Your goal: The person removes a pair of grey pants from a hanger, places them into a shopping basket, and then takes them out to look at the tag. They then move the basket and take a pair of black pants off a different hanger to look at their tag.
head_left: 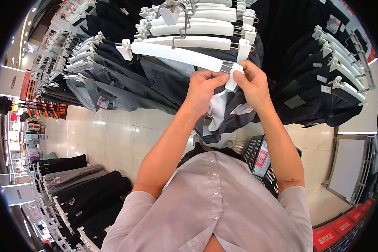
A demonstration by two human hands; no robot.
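**White plastic hanger, right-end clip under two-handed grip**

The white hanger (176,56) is tilted at the front of a row of similar hangers (192,28), above dark garments. At its right end, the clip (234,80) is pinched between the thumb and fingers of the right hand (255,82), which is nearly closed. The hanger's end beside it is gripped by the closed left hand (203,86). Whether the clip's jaws are parted cannot be told.

Risk is judged as follows: cloth could be released on one side if the clip is squeezed or slid unevenly, leaving the dark grey garment (235,119) sagging. A fingertip could be nipped by a sudden snap, and neighbouring hooks could be snagged by the tilt.

On labelling, the garment's tag (242,109) is too small to be read. Characters on the red card (262,158) in the black basket (248,156) are unclear. On the red boxes (325,239), Latin capitals are only partly legible, apparently beginning "YO".
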